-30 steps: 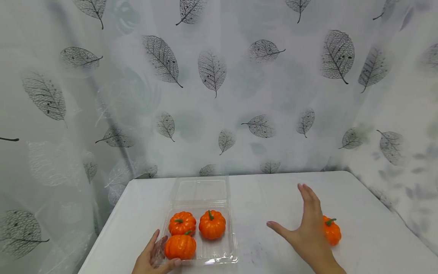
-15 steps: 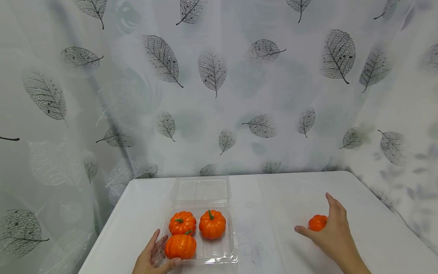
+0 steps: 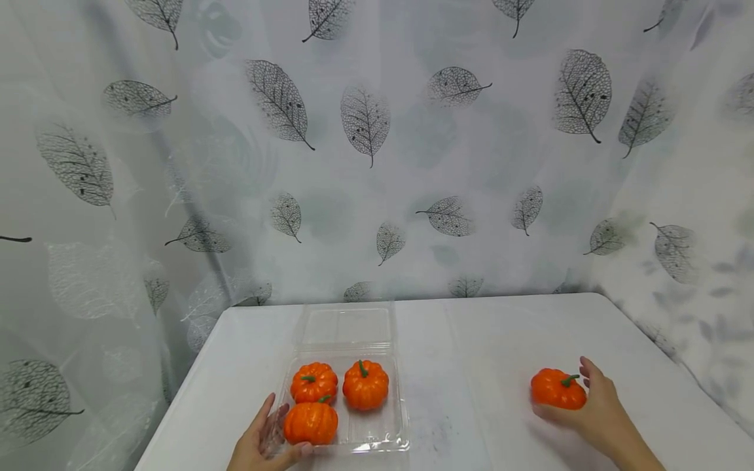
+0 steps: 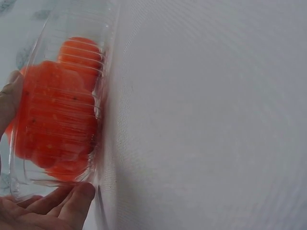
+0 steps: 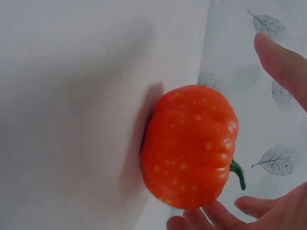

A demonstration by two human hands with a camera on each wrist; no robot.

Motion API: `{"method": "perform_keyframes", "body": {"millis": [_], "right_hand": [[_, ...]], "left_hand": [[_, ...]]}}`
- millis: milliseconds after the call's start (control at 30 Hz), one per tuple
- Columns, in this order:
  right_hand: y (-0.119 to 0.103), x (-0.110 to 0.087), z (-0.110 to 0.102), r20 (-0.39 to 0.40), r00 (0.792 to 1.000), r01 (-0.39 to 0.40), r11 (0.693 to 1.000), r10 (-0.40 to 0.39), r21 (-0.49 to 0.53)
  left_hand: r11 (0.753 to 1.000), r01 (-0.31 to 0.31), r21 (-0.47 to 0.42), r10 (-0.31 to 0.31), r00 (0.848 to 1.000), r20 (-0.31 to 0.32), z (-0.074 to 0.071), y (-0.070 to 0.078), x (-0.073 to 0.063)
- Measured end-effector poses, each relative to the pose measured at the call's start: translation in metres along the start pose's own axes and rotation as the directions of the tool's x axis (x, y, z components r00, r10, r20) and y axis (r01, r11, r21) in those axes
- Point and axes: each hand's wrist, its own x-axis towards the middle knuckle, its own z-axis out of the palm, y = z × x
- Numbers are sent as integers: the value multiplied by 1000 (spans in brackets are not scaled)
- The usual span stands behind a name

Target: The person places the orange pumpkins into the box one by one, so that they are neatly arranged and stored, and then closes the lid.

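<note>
My left hand [image 3: 252, 451] grips the near left corner of a clear plastic clamshell box [image 3: 385, 428], thumb at the front rim and fingers along the left wall. Inside lie three small orange toy pumpkins with green stems: one at the back left [image 3: 313, 384], one at the right [image 3: 365, 387] and one at the front left [image 3: 311, 426]. Over on the right, my right hand [image 3: 597, 418] spreads around another pumpkin [image 3: 552, 389] on the table. In the right wrist view its thumb stands apart from this pumpkin [image 5: 189, 148], with fingertips close at the other side.
The box's lid [image 3: 347, 327] lies folded back behind it on the white table [image 3: 465, 366]. A pale curtain with leaf prints [image 3: 412, 163] hangs behind the table and along both sides.
My right hand has moved right and down, from in front of the loose pumpkin to its near right side, uncovering more of it. The left hand and the box stay put.
</note>
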Motion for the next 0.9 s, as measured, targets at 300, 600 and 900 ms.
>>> {"method": "perform_keyframes", "body": {"millis": [300,600,900], "right_hand": [[13,3,-1,57,998,-42,999,41,29],[22,3,-1,69,996,-52,999,52,1],[27,4,1,68,997,-45,999,46,-2]], "left_hand": [[1000,-2,-11,2,1000,2,0,0,0],[1000,6,-6,-6,1000,-1,0,0,0],[1000,-9,-7,9,1000,0,1,1,0]]}}
